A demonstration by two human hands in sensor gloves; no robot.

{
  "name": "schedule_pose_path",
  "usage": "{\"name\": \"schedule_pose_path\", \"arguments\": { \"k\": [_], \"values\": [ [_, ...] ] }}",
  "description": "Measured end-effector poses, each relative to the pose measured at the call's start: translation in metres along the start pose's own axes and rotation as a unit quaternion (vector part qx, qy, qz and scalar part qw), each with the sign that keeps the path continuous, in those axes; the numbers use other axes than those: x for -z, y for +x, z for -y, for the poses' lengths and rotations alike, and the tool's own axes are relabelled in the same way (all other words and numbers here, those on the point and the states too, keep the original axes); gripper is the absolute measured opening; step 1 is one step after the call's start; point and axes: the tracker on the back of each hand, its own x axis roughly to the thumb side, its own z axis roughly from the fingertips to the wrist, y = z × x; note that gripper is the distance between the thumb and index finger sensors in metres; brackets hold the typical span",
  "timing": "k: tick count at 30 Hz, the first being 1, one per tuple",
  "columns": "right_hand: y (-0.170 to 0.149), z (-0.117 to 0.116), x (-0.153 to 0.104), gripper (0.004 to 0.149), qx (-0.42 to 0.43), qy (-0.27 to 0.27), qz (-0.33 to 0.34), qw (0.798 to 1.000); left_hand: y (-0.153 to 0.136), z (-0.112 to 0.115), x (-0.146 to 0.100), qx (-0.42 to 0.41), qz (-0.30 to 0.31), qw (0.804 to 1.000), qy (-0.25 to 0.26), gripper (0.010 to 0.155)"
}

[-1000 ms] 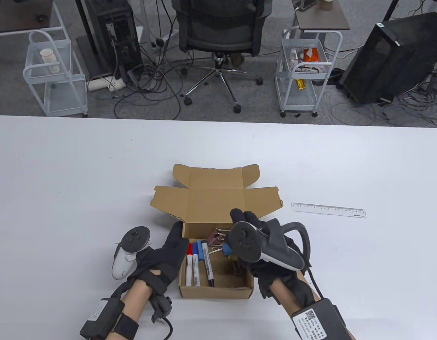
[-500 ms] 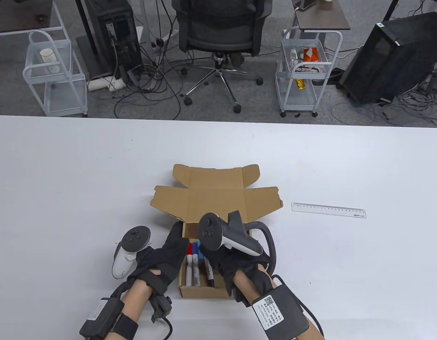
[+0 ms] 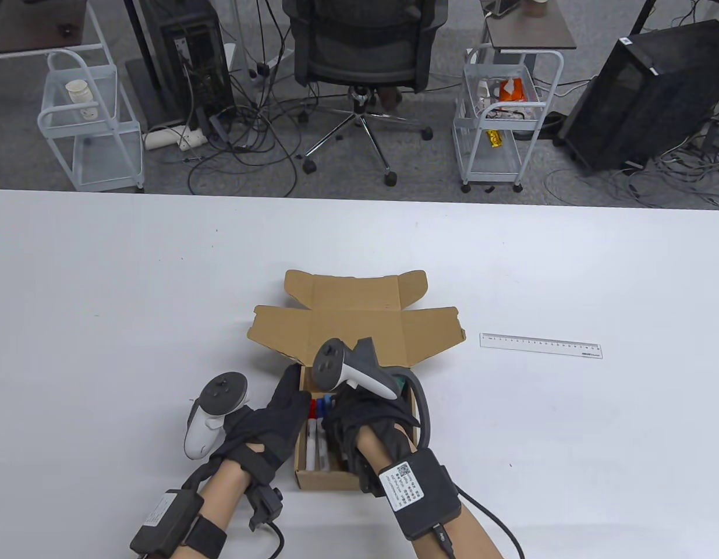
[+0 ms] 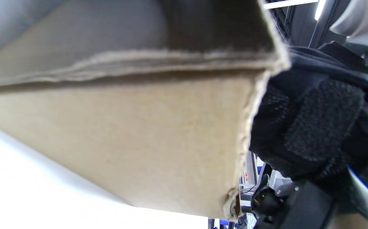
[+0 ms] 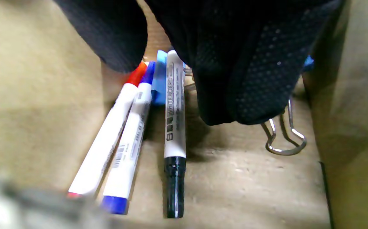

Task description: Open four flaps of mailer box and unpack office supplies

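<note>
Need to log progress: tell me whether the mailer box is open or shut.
Open. The mailer box has its lid and flaps folded back flat on the table, and the markers lie exposed inside, with the right hand reaching in.

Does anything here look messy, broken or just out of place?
Nothing stands out. The mailer box lies open, its flaps unfolded flat, three markers side by side inside, and a clear ruler flat on the table. The cardboard edges look slightly frayed, nothing more.
</note>
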Motion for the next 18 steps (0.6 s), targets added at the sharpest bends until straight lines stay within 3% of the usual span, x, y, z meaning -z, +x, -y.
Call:
{"name": "schedule_pose_path", "arguments": {
  "k": [8,18],
  "values": [
    [0.002,-0.009,0.02,0.066,-0.005,0.037,-0.041,0.998,0.0,0.0,0.0,0.001,0.0,1.0,-0.001,0.083],
    [0.004,-0.01,0.031,0.055,-0.029,0.034,-0.078,0.996,0.0,0.0,0.001,0.005,-0.001,1.0,-0.004,0.084]
  ]
}}
